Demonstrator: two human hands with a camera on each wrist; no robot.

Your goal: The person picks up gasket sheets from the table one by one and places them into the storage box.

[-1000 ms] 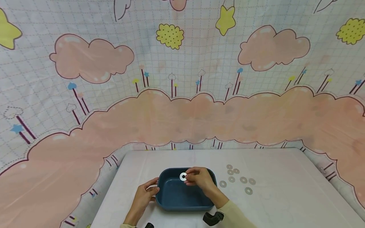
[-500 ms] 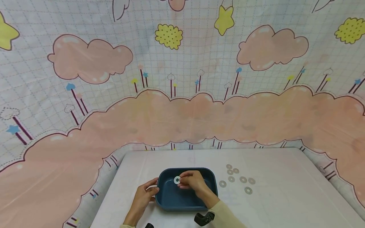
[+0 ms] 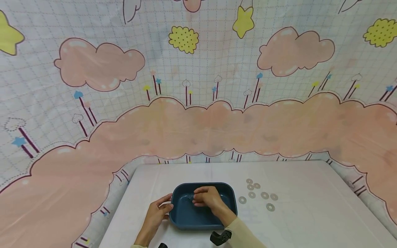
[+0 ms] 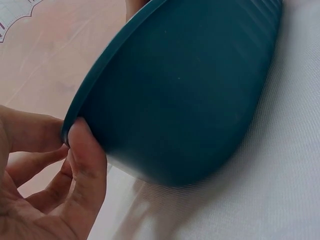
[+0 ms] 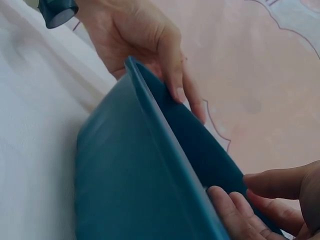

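Note:
A dark blue rectangular plastic basin (image 3: pixel 203 227) stands on the white table. My left hand (image 3: pixel 156 213) grips its left rim; in the left wrist view the thumb (image 4: pixel 87 155) presses the outside wall just under the edge. Inside the basin, low over its floor, is my right hand (image 3: pixel 209 199), thumb and fingers (image 5: pixel 232 210) parted in the right wrist view with nothing visible between them. A faint blurred ring (image 3: pixel 190 197) shows just left of its fingertips. To the right of the basin lie several flat grey washers (image 3: pixel 264 195).
The white cloth-covered table (image 3: pixel 310 213) reaches back to a printed curtain (image 3: pixel 217 131) with clouds and stars. A black wrist camera (image 3: pixel 221 237) sits on the right forearm near the basin's front edge.
My right hand has moved left and lower in the basin and let go of the washer it pinched. The left hand stays on the rim; the washers on the table have not moved.

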